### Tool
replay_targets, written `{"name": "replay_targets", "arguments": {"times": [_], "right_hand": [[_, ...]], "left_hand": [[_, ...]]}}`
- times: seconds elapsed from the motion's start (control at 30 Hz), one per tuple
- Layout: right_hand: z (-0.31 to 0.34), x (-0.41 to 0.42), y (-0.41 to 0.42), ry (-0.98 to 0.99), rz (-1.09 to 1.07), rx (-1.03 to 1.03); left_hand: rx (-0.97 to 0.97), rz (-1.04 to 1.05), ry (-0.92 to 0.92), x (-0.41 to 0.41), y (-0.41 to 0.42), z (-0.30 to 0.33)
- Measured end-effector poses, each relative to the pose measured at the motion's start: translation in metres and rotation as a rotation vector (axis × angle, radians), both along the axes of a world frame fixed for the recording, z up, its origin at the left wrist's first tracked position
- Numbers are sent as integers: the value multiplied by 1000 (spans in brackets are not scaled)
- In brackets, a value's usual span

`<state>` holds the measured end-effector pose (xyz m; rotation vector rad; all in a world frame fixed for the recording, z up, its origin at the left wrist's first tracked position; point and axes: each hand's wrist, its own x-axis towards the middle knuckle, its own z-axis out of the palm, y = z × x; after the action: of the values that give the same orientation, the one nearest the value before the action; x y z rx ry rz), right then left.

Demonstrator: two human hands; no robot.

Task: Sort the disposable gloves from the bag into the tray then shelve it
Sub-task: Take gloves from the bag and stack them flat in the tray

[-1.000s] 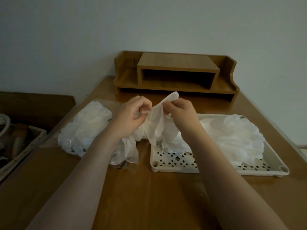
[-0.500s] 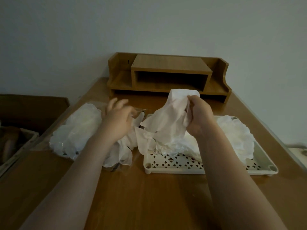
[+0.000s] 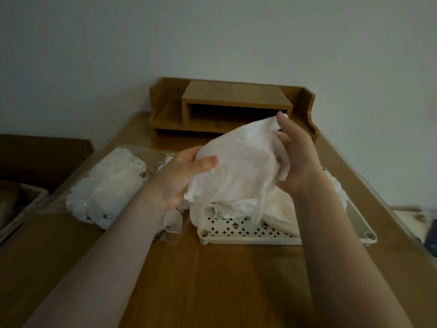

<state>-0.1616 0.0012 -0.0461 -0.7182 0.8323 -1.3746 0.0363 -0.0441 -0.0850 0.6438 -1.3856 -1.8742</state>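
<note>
Left hand (image 3: 182, 176) and right hand (image 3: 295, 157) each pinch an edge of one glove (image 3: 236, 166) at frame centre, above the tray (image 3: 248, 235); sorting step underway, next it likely needs laying flat inside

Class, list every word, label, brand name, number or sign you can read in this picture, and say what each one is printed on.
None: no readable text appears anywhere.
The gloves held by the left hand and right hand, the bag, the tray and the shelf are all plain.
The dark item at the right edge is too blurred to tell.
</note>
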Motion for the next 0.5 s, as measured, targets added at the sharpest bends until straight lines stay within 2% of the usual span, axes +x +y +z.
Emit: {"name": "replay_targets", "arguments": {"times": [0.07,0.13,0.23,0.37,0.43,0.5], "right_hand": [[0,-10,7,193,-29,39],[-2,-20,12,301,-107,68],[-4,-39,16,324,-217,104],[-2,-69,22,343,-280,140],[-1,-82,26,333,-269,139],[2,-93,33,289,-170,104]], "left_hand": [[17,-14,79,0,1,2],[20,-19,100,-4,3,3],[36,-15,65,-12,9,4],[77,131,-18,-28,14,10],[72,164,-41,-37,16,15],[50,167,-23,-45,19,21]]}}
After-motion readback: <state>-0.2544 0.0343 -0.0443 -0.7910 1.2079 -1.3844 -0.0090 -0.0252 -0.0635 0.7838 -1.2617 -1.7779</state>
